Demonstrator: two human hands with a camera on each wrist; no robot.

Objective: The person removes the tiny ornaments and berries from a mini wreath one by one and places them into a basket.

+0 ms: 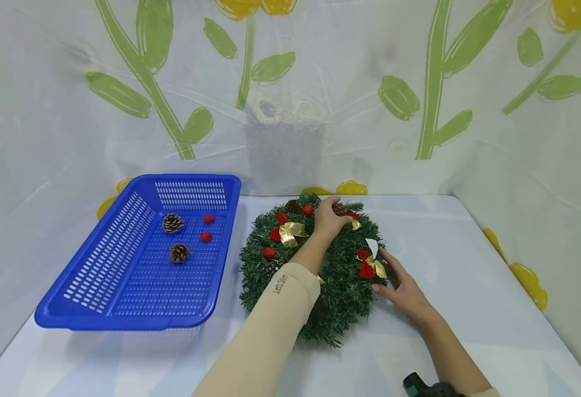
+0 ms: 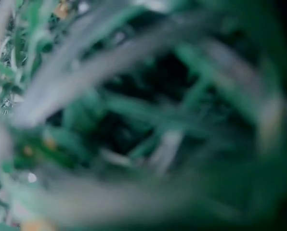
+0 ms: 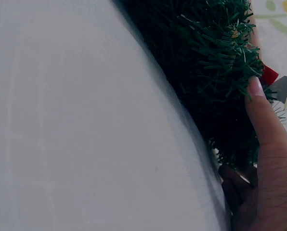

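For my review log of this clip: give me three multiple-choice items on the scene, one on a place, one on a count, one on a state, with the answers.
1. Where does the basket lie?
A. left of the wreath
B. on the wreath
C. right of the wreath

2. How many pine cones lie in the basket?
A. none
B. two
C. five

3. What does the left hand do?
A. lies flat on the table
B. holds a pine cone on the wreath's far side
C. lifts the basket

Answers: 1 A, basket sits beside the wreath's left edge. 2 B, two cones on its floor. 3 B, fingers curl at that cone.
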